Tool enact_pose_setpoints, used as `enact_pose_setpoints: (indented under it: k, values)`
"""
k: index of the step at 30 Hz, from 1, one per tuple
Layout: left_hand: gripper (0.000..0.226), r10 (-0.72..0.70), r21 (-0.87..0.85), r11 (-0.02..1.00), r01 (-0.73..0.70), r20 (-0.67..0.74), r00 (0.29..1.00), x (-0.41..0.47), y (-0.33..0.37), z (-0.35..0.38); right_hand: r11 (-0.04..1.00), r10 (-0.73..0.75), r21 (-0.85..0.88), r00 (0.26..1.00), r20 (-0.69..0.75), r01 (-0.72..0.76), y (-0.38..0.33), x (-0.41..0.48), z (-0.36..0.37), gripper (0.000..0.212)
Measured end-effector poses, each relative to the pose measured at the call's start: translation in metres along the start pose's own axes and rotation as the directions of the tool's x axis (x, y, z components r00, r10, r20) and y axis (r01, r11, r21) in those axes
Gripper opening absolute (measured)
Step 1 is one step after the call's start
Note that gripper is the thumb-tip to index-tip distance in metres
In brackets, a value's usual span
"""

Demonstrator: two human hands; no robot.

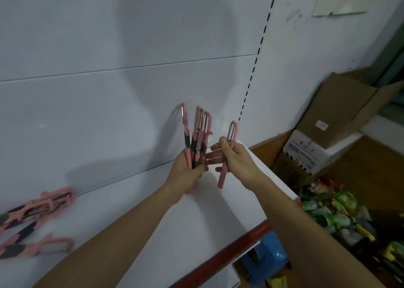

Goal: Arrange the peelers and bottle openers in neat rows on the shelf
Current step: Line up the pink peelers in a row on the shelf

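The peelers are slim and pink with dark grip bands and narrow metal blades in looped heads. Near the centre of the frame, the left hand curls its fingers round a bundle of peelers, gripping the handles. Just to its right, the right hand pinches a single peeler in thumb and curled fingers. Both stand roughly upright, heads toward the top of the frame, handles down, above the white shelf. At lower left, loose peelers lie flat on the shelf, long axes running mostly left to right, well apart from both hands.
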State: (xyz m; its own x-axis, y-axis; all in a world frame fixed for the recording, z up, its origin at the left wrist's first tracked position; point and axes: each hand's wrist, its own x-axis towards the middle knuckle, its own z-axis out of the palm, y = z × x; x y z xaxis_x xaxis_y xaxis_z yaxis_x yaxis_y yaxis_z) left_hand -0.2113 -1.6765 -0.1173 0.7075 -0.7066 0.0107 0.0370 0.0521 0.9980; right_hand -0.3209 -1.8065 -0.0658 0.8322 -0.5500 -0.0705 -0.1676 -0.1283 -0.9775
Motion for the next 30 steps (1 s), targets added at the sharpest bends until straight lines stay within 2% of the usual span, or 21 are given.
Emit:
enact_pose_setpoints:
  k: [2,5,7,9,11,14,16,18,20,22,24,26,30]
  values:
    - [0.027,0.052,0.061,0.997,-0.047,-0.072,0.996,0.01,-0.006,0.006,0.999,0.02,0.032,0.994,-0.106,-0.017,0.009,0.006,-0.009,0.043]
    - [0.02,0.112,0.003,0.994,-0.112,-0.124,0.986,0.031,-0.004,0.013,0.986,0.034,-0.152,0.976,-0.216,-0.068,0.029,0.018,-0.021,0.027]
    - [0.016,0.135,-0.008,0.99,-0.138,-0.148,0.98,0.042,-0.007,0.017,0.966,0.046,-0.24,0.974,-0.22,-0.099,0.041,0.024,-0.028,0.016]
    - [0.015,0.107,0.046,0.994,-0.101,-0.151,0.983,0.048,-0.017,0.021,0.961,0.035,-0.262,0.978,-0.206,-0.09,0.05,0.028,-0.034,0.013]
    - [0.011,0.07,0.106,0.993,-0.056,-0.139,0.988,0.05,-0.03,0.022,0.946,-0.031,-0.323,0.978,-0.208,-0.039,0.054,0.033,-0.038,0.017]
    - [0.011,0.087,0.13,0.989,-0.074,-0.095,0.992,0.053,-0.038,0.02,0.904,-0.13,-0.427,0.965,-0.228,0.021,0.062,0.043,-0.048,0.021]
    - [0.01,0.094,0.121,0.989,-0.09,-0.029,0.995,0.058,-0.035,0.021,0.886,-0.124,-0.464,0.958,-0.26,-0.011,0.069,0.048,-0.058,0.028]
    - [0.021,0.076,0.141,0.987,-0.08,0.032,0.997,0.068,-0.032,0.023,0.863,-0.106,-0.502,0.955,-0.277,-0.05,0.077,0.05,-0.067,0.032]
    - [0.034,0.055,0.185,0.981,-0.062,0.044,0.998,0.077,-0.031,0.026,0.776,-0.174,-0.63,0.946,-0.275,-0.041,0.085,0.046,-0.072,0.022]
    - [0.031,0.061,0.14,0.988,-0.069,0.061,0.996,0.083,-0.032,0.031,0.675,-0.284,-0.737,0.917,-0.281,-0.017,0.093,0.042,-0.073,0.017]
    - [0.024,0.077,0.071,0.994,-0.082,0.069,0.995,0.085,-0.033,0.034,0.61,-0.333,-0.791,0.89,-0.31,-0.047,0.099,0.04,-0.072,0.021]
    - [0.031,0.095,0.032,0.995,-0.098,0.071,0.993,0.085,-0.034,0.035,0.593,-0.341,-0.801,0.874,-0.345,-0.085,0.101,0.041,-0.069,0.022]
    - [0.035,0.084,0.02,0.996,-0.086,0.081,0.993,0.086,-0.037,0.034,0.644,-0.29,-0.756,0.875,-0.388,-0.121,0.095,0.051,-0.07,0.021]
